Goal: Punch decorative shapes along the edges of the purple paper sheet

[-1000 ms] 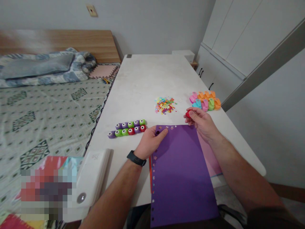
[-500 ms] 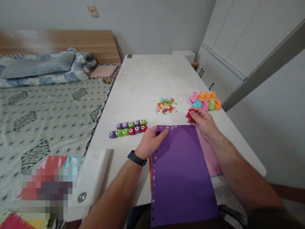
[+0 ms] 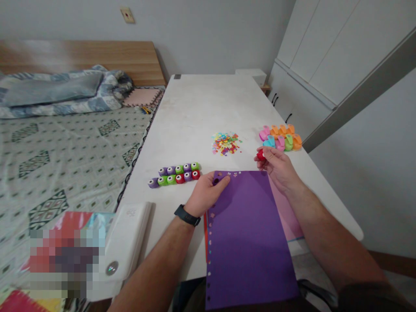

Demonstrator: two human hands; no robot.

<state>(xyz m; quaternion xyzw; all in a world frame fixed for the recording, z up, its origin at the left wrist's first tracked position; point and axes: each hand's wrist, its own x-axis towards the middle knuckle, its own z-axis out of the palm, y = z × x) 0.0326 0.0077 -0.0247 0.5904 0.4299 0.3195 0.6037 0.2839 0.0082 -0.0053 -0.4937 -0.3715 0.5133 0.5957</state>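
A purple sheet of paper hangs over the table's near edge, with small shaped holes along its left side and upper left edge. My left hand grips its upper left corner, thumb on top and fingers hidden beneath. In my right hand is a small red craft punch, held between thumb and fingers just above the sheet's upper right corner. Under the purple sheet, pink paper shows at the right and a strip of red-orange paper at the left.
Beyond the sheet lies a pile of colourful paper confetti. Two rows of small punches stand at the left, and larger bright punches at the right. A long white device rests on the table's left edge, beside a bed.
The thumb of my right hand has shifted on the red craft punch, so more of the punch shows. My left hand and the purple paper are almost unmoved.
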